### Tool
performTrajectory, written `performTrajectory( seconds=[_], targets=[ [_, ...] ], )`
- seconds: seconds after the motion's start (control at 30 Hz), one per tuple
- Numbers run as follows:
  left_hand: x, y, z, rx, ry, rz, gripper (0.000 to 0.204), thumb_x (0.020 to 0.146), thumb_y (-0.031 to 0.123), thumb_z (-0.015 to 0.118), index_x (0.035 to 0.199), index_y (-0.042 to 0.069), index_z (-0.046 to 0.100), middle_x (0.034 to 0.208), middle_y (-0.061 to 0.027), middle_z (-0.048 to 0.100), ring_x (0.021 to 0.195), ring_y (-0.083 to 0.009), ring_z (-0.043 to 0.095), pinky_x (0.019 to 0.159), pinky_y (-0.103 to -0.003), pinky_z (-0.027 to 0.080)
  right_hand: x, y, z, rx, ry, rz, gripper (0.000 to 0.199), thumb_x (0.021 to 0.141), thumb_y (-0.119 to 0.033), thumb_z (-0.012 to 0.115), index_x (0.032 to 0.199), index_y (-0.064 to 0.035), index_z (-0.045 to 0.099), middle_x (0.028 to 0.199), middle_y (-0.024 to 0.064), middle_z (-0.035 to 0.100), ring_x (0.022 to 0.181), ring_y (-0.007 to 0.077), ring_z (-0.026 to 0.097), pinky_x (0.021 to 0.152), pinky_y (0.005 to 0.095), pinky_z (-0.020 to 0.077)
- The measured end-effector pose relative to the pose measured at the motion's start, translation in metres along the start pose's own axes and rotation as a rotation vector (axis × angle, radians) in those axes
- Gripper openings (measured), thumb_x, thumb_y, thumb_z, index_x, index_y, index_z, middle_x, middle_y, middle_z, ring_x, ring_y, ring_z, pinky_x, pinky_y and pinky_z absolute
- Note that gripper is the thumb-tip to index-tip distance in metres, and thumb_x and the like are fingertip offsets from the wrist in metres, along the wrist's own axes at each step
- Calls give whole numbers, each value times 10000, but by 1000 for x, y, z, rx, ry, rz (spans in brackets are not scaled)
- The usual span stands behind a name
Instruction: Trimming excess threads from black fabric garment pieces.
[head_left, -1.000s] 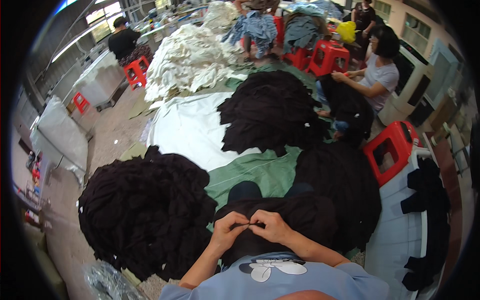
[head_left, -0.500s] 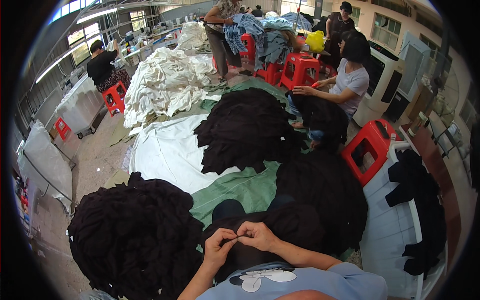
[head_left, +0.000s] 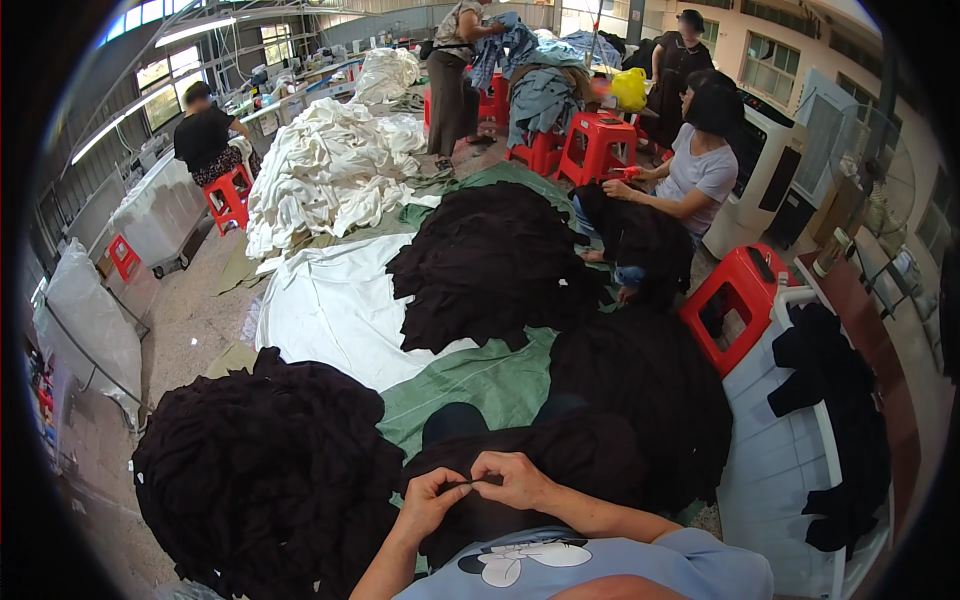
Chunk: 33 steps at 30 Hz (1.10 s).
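Observation:
A dark, nearly black garment (head_left: pixel 590 455) lies across my lap. Above it, my left hand (head_left: pixel 432 500) and my right hand (head_left: pixel 513 482) meet fingertip to fingertip, each pinching what looks like a small bit of the same dark cloth. The pinched part is mostly hidden by my fingers. To my left rises a large heap of dark garments (head_left: pixel 260 480), and another dark pile (head_left: pixel 650 400) sits close by on my right.
Ahead, a dark pile (head_left: pixel 490 255) rests on white cloth (head_left: pixel 330 310) and a green sheet (head_left: pixel 480 385). A seated person (head_left: pixel 700 170) works on dark cloth at the right. A red stool (head_left: pixel 735 305) and a white bin (head_left: pixel 780 440) stand nearby. White garments (head_left: pixel 320 180) are heaped farther off.
My hands stay together over my lap, with the fingertips slightly shifted. The standing person at the back has moved right; the seated person's hands have shifted on the dark cloth.

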<state>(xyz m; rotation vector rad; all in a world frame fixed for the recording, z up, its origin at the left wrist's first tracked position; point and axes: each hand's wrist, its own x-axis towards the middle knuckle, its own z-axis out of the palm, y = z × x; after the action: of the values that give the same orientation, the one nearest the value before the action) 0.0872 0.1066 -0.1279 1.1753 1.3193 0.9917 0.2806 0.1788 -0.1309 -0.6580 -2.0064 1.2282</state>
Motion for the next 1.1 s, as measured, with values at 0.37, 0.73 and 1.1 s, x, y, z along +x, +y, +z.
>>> performTrajectory(
  seconds=[0.37, 0.73, 1.1],
  targets=[
    [-2, 8, 27, 439, 379, 382, 92, 792, 34, 722, 847, -13, 665, 746, -127, 663, 671, -194, 637, 635, -303, 491, 2, 0, 6, -214, 103, -179, 122, 767, 28, 654, 857, 3, 575, 807, 106, 592, 687, 263, 629, 584, 339, 498],
    [12, -2, -3, -377, -40, -65, 117, 832, -48, 707, 943, -18, 725, 860, -15, 702, 763, -63, 609, 715, -200, 485, 4, -9, 1, -118, 83, -195, 131, 780, 41, 664, 875, 4, 581, 844, 99, 606, 747, 248, 635, 649, 324, 507],
    [8, -13, 9, -170, 205, 76, 85, 748, -42, 682, 829, -19, 694, 767, -7, 691, 693, -66, 597, 634, -231, 470, 2, -6, 12, -417, 63, -435, 152, 766, 39, 652, 887, 7, 566, 830, 120, 583, 746, 311, 622, 636, 381, 510]
  ],
)
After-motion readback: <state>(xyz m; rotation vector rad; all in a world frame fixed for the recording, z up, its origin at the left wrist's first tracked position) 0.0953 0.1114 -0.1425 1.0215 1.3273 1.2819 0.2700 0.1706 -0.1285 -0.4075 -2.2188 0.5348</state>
